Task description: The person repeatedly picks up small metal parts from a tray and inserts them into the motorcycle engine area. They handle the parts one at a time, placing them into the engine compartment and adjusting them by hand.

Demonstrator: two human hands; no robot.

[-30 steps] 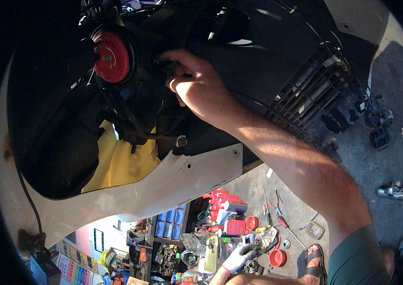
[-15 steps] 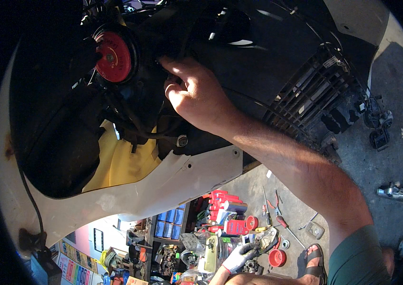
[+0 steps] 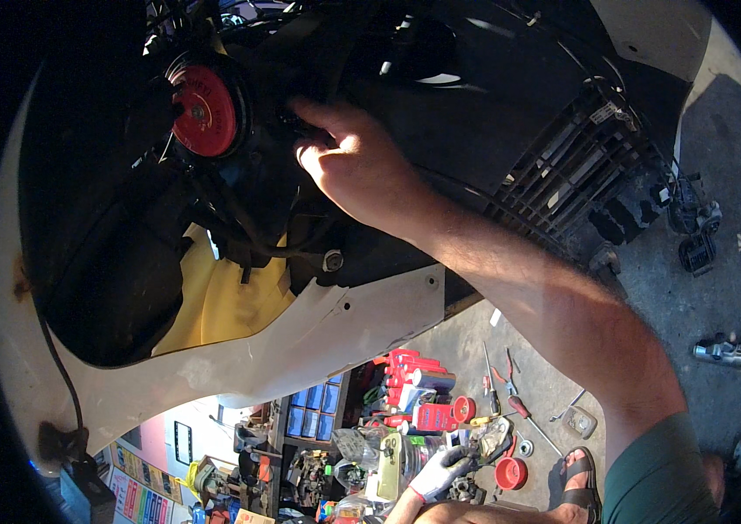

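Observation:
My right hand (image 3: 349,153), bare, reaches from the lower right into the dark inside of a pale vehicle body panel (image 3: 240,367). Its fingers are bent, with thumb and index finger close together at a dark part. The fingertips lie in shadow, and what they grip is hidden. Left of them is a round red horn (image 3: 205,111) with a black rim and a small bolt at its middle. Dark cables (image 3: 244,223) run beneath it, and a yellow panel (image 3: 226,301) shows below. My left hand is out of view.
At the bottom, another person's white-gloved hand (image 3: 440,472) is by metal parts, near a sandalled foot (image 3: 576,476). Pliers (image 3: 506,374), screwdrivers and a red cup (image 3: 510,473) lie on the concrete floor. A black grille (image 3: 567,166) is at the right; blue drawers (image 3: 311,410) stand lower left.
The red horn has shifted slightly left and down, and the markings on its face have turned. My right hand has moved a little, its fingers still in the shadow beside it.

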